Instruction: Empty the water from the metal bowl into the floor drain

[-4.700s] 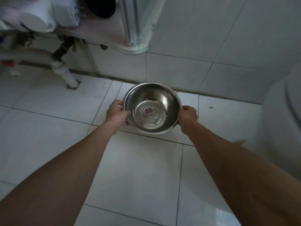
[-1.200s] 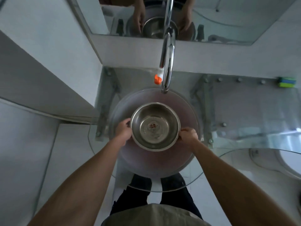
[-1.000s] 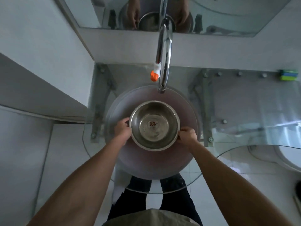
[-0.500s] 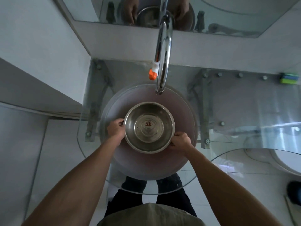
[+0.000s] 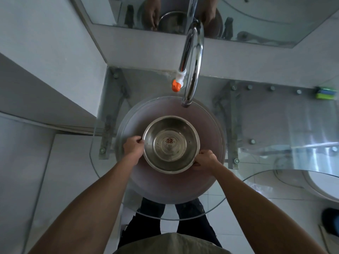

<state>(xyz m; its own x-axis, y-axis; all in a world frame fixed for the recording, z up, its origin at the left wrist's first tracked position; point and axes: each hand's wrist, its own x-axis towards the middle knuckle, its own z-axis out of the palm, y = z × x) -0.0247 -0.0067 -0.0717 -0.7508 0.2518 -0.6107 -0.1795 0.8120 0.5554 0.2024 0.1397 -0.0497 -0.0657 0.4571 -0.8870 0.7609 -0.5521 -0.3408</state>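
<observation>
Holding the round steel metal bowl upright over the frosted round basin, below the curved chrome faucet. Our left hand and right hand pinch opposite rims, fingers curled tight. Red emblem on the shiny bottom. Glass desk surrounds the basin.

The scene is dim and grey-blue, lit by soft daylight entering from the right of the frame, where streaks of glare lie across the glass shelf. The chrome faucet carries bright highlights along its curve, and the metal bowl shows a muted sheen (its centre is sharp). Straight wall lines bow toward the edges, and the forearms at the bottom look stretched and slightly soft.
</observation>
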